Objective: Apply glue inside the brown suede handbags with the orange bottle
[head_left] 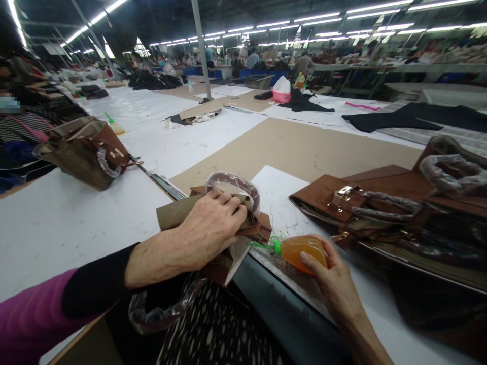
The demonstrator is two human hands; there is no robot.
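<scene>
My left hand [211,225] is closed over the folded olive-brown flap of a brown leather handbag [228,223] that rests at the table edge, half over my lap. The bag's handle, wrapped in clear plastic [236,181], arches just beyond my fingers. My right hand [331,276] grips a small orange squeeze bottle [302,250] with a green nozzle that points left toward the bag. The bottle lies low over the white table surface [68,223].
Several brown handbags with plastic-wrapped handles [380,203] lie stacked to the right. Another brown handbag [85,152] stands at the left near a seated person [15,121]. Black fabric [399,119] and a pink-and-white bag [282,91] lie farther back. Other workers sit in the distance.
</scene>
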